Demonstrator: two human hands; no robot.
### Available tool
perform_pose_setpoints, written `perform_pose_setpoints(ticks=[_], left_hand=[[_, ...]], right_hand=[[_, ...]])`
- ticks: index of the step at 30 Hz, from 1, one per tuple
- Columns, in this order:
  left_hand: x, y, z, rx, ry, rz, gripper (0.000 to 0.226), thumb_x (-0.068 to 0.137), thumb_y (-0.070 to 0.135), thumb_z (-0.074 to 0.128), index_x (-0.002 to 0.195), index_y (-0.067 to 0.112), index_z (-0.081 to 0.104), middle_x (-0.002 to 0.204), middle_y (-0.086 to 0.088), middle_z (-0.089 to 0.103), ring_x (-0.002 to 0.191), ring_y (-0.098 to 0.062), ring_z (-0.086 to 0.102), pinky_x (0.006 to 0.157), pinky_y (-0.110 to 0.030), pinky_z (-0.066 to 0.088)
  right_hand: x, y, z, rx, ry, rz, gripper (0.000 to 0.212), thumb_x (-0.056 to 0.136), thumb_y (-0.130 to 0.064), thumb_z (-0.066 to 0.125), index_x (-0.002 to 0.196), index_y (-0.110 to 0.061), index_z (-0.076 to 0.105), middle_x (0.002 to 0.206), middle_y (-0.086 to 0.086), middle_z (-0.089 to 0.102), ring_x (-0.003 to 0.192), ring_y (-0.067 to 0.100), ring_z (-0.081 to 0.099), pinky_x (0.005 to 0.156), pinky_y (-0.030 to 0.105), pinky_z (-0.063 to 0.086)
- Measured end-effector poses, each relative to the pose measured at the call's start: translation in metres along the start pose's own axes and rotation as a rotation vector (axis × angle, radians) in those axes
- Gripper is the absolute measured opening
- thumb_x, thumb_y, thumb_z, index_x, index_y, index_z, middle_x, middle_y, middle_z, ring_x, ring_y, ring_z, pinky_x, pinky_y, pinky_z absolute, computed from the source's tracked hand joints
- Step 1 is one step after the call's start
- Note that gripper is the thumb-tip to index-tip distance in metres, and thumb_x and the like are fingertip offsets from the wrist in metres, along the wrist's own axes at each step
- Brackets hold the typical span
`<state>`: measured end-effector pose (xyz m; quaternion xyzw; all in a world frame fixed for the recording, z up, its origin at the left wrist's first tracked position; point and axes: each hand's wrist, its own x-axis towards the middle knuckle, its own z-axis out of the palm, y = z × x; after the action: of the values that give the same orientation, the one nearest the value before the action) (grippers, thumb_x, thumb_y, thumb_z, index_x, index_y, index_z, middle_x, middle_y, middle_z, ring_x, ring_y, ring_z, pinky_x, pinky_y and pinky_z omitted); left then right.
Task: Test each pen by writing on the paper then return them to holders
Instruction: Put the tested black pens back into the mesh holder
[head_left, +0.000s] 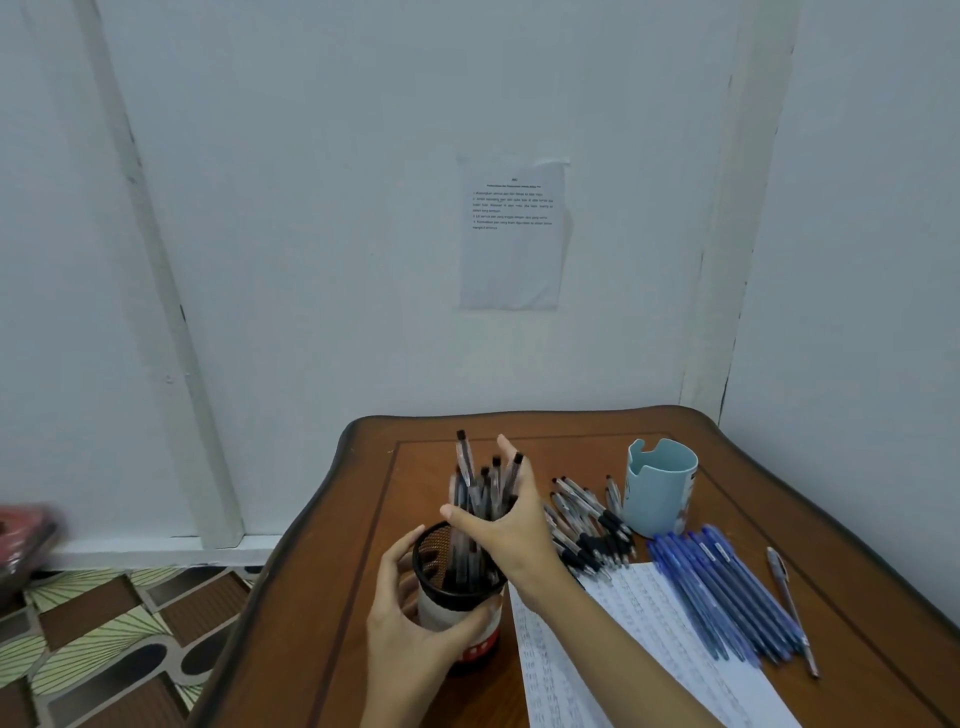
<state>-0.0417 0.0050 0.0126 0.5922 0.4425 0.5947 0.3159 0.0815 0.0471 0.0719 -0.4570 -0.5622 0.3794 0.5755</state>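
Pale blue-grey walls meet in a corner behind a brown wooden desk (358, 597), with a printed sheet (511, 234) stuck on the wall; near the desk's front left stands a black mesh pen holder (441, 558); the left hand (405, 634) curls round its side, gripping it; the right hand (514, 535) clasps a bundle of clear black-capped pens (475, 499) standing in the holder; white written-on paper (639, 623) lies just right of it; dark-grip pens (587, 530) lie heaped behind the paper, beside an upright light blue cup holder (660, 493); blue pens (727, 597) lie in a row along the paper's right edge, and a single grey pen (792, 608) beyond them.
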Motion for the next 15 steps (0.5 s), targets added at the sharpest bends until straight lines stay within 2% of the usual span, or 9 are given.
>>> perform_pose_setpoints(ticks=[1,3,4,6,8,12,15], left_hand=[[0.000,0.000,0.000,0.006,0.004,0.002,0.089,0.049,0.019,0.095,0.120,0.044,0.048,0.117,0.023,0.055,0.104,0.016,0.051,0.074,-0.002,0.044],[-0.001,0.002,0.000,0.017,0.008,0.008,0.088,0.050,0.019,0.095,0.120,0.045,0.047,0.117,0.025,0.053,0.103,0.019,0.049,0.073,-0.002,0.044],[-0.001,0.002,0.000,0.019,0.011,0.012,0.088,0.050,0.019,0.094,0.120,0.044,0.047,0.117,0.026,0.052,0.103,0.020,0.048,0.073,-0.001,0.044],[-0.001,0.004,0.000,0.021,0.020,0.020,0.087,0.050,0.017,0.094,0.120,0.043,0.048,0.117,0.026,0.051,0.103,0.022,0.047,0.072,0.001,0.042],[-0.002,0.006,0.000,0.022,0.029,0.025,0.088,0.051,0.017,0.094,0.120,0.044,0.047,0.118,0.025,0.052,0.103,0.023,0.046,0.072,0.001,0.041],[-0.003,0.006,-0.001,0.005,0.059,0.029,0.088,0.051,0.016,0.094,0.118,0.048,0.047,0.119,0.026,0.052,0.105,0.018,0.049,0.074,-0.005,0.045],[-0.003,0.006,-0.002,0.000,0.089,0.035,0.089,0.050,0.020,0.094,0.118,0.052,0.045,0.120,0.028,0.051,0.107,0.006,0.053,0.082,-0.016,0.047]], right_hand=[[0.000,0.000,-0.001,-0.008,-0.024,0.008,0.093,0.068,-0.025,0.086,0.140,-0.045,0.029,0.135,-0.007,0.049,0.125,0.013,0.049,0.104,0.037,0.045],[0.001,0.000,-0.003,-0.005,-0.080,0.014,0.091,0.068,-0.028,0.086,0.138,-0.047,0.032,0.122,-0.007,0.062,0.123,0.019,0.052,0.102,0.043,0.047],[0.001,0.000,-0.005,0.001,-0.101,0.009,0.090,0.069,-0.027,0.085,0.138,-0.046,0.031,0.112,-0.006,0.068,0.119,0.019,0.055,0.100,0.046,0.048],[0.002,-0.003,-0.008,0.028,-0.125,-0.010,0.089,0.073,-0.017,0.083,0.141,-0.042,0.030,0.106,-0.005,0.070,0.109,0.016,0.062,0.096,0.045,0.052],[0.002,-0.007,-0.010,0.049,-0.145,-0.032,0.089,0.076,-0.011,0.080,0.143,-0.040,0.029,0.109,-0.005,0.070,0.105,0.011,0.064,0.092,0.039,0.055],[0.001,-0.009,-0.014,-0.011,-0.232,-0.043,0.095,0.075,-0.011,0.081,0.144,-0.044,0.025,0.114,-0.006,0.067,0.106,0.008,0.063,0.091,0.031,0.054],[0.000,-0.009,-0.019,-0.017,-0.347,-0.007,0.105,0.073,-0.015,0.083,0.145,-0.051,0.016,0.124,-0.005,0.063,0.112,0.013,0.062,0.096,0.035,0.051]])
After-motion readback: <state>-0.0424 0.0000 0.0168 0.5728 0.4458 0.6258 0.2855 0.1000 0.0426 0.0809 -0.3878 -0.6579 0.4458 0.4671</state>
